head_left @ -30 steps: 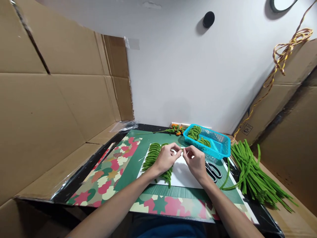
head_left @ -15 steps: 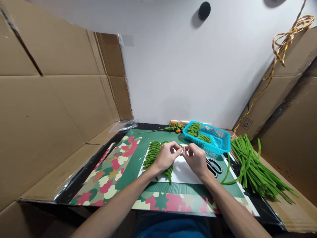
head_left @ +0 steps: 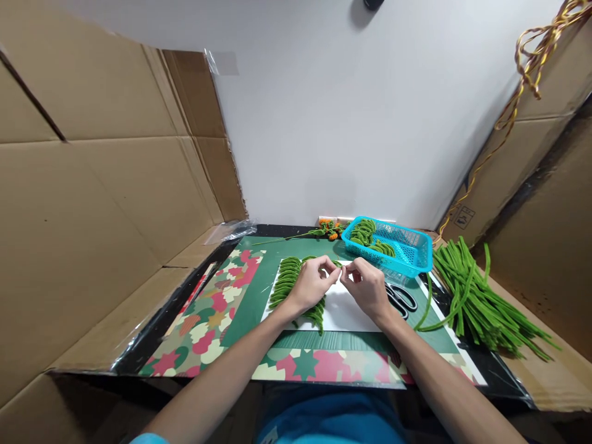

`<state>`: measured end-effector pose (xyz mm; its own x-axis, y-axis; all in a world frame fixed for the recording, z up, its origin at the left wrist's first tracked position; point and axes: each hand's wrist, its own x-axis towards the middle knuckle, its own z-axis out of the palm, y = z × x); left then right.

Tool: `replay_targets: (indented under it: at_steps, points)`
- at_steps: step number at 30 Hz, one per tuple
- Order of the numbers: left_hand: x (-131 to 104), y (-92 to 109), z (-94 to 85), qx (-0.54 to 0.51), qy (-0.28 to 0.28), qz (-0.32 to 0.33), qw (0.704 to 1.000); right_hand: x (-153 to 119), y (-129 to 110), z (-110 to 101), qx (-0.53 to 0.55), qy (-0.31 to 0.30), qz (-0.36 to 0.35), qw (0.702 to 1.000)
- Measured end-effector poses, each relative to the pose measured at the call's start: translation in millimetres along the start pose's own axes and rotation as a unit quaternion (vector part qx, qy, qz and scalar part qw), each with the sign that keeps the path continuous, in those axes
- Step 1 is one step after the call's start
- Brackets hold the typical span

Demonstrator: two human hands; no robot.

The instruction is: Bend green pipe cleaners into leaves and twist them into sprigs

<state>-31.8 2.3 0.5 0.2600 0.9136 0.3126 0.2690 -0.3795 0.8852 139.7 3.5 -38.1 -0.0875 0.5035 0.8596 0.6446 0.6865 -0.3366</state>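
Hands (head_left: 314, 282) pinched narrow, contents unclear; left hides some green loops (head_left: 287, 277), right partly hides scissors (head_left: 400, 300); blue basket (head_left: 419, 270) beyond.

Forearms (head_left: 231, 376) extend forward and converge. Left hand (head_left: 312, 285) and right hand (head_left: 366, 288): thumb and forefinger pinched, fingertips meeting closely.

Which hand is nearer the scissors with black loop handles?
Right. The right hand is immediately left of the scissors, partly hiding them; the left hand is farther left, on the right hand's far side.
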Motion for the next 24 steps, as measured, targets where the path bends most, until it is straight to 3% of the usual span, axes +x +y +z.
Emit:
replay_targets:
  at_steps: [9, 24]
  points:
    - [5.4, -1.1, -1.2, -0.108, -0.076, -0.095, 0.987, -3.2, -0.2, 1.7, -0.009, -0.006, -0.03, 1.0]
    - [7.7, -3.7, 1.4, -0.091, -0.032, -0.077, 0.992, -2.1, 0.0, 1.0, 0.025, -0.008, 0.005, 1.0]
